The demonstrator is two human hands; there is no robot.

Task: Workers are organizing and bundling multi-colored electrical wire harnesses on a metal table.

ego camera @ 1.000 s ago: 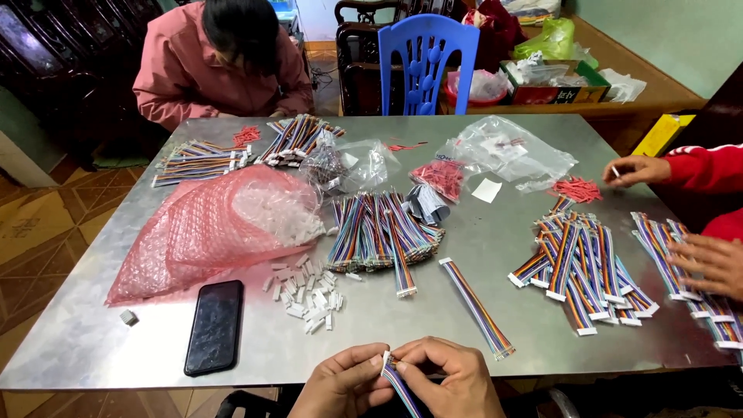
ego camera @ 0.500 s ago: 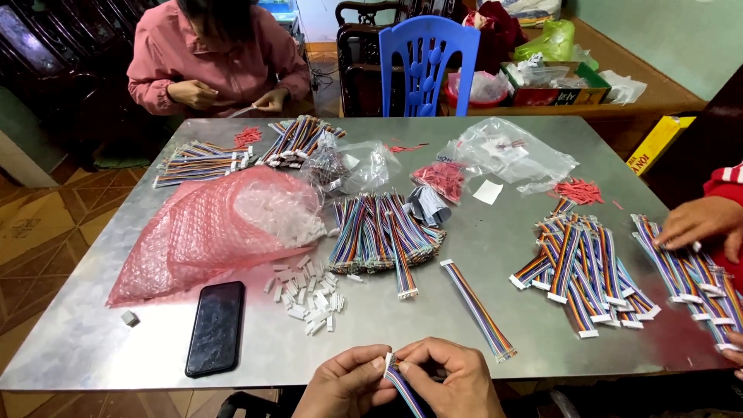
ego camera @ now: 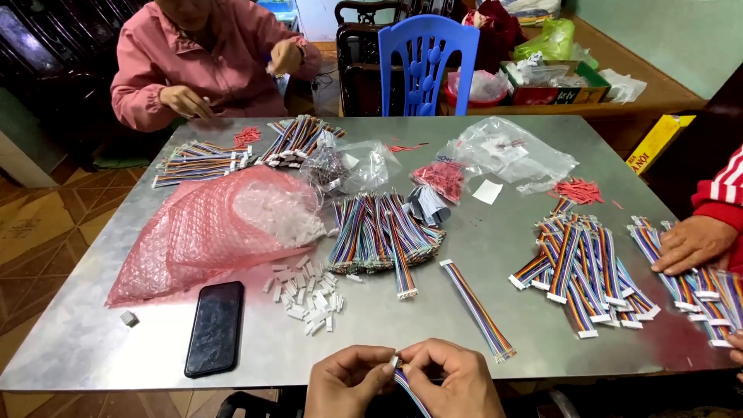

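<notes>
My left hand (ego camera: 348, 381) and my right hand (ego camera: 455, 379) meet at the near table edge. Both pinch one rainbow ribbon cable (ego camera: 410, 392) with a small white connector (ego camera: 394, 361) at its top end. The cable runs down between my hands and off the frame. Just beyond my hands, several loose white connectors (ego camera: 309, 298) lie scattered on the metal table (ego camera: 511, 255). A single finished ribbon cable (ego camera: 477, 310) lies to the right of them. A pile of rainbow cables (ego camera: 379, 232) sits in the middle.
A black phone (ego camera: 214, 327) lies near left. A pink bubble-wrap bag (ego camera: 193, 232) holds white connectors. Another person's hand (ego camera: 693, 244) rests on cable stacks (ego camera: 580, 271) at right. A person in pink (ego camera: 209, 62) works at the far side. A blue chair (ego camera: 428, 58) stands behind.
My hands stay at the near edge with the cable, fingers shifting slightly. The hand at right has moved onto the cable stacks. The person in pink has raised one hand.
</notes>
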